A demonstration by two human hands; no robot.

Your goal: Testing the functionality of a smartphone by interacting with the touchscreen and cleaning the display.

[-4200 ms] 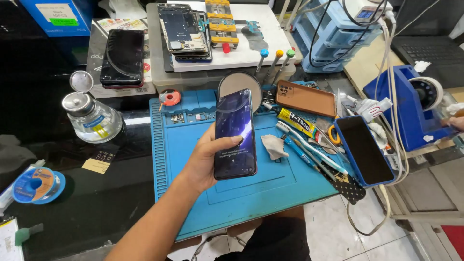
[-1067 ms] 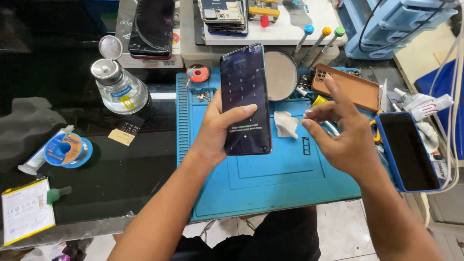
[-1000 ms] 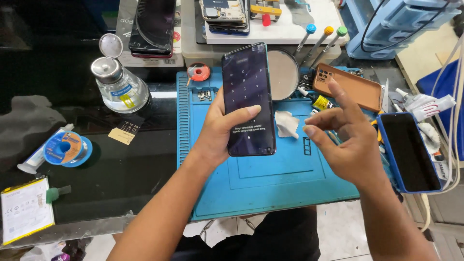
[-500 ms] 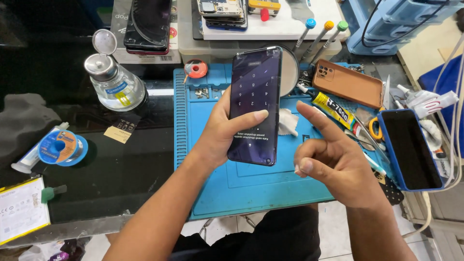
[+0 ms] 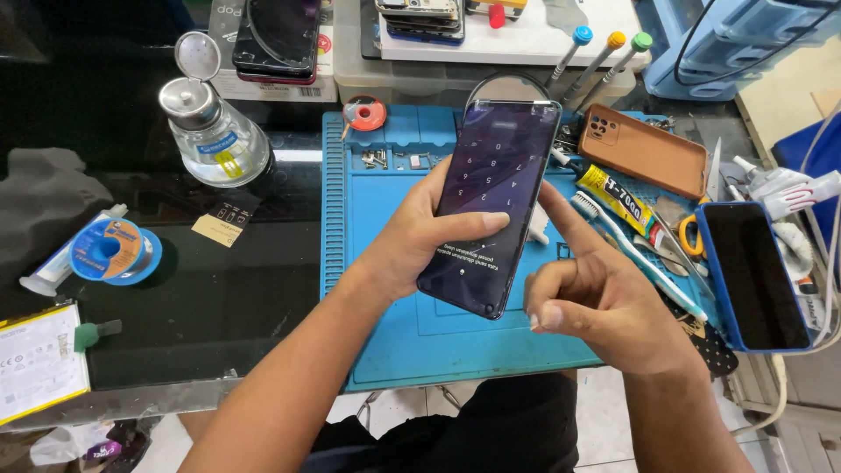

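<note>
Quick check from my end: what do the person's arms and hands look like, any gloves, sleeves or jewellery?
Both are bare: the left hand and right hand wear no gloves, and no rings or watch show. Both forearms are uncovered to the frame edge, with no sleeves, straps or cables on them.

Black glass worktop (image 5: 219, 298), pale tiled floor (image 5: 604, 412)

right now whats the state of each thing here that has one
phone: screen lit, held in left hand
right hand: forefinger out, beside the phone's edge
glass bottle: flip cap open
blue-cased phone: screen dark
brown phone case: empty, back up
</note>
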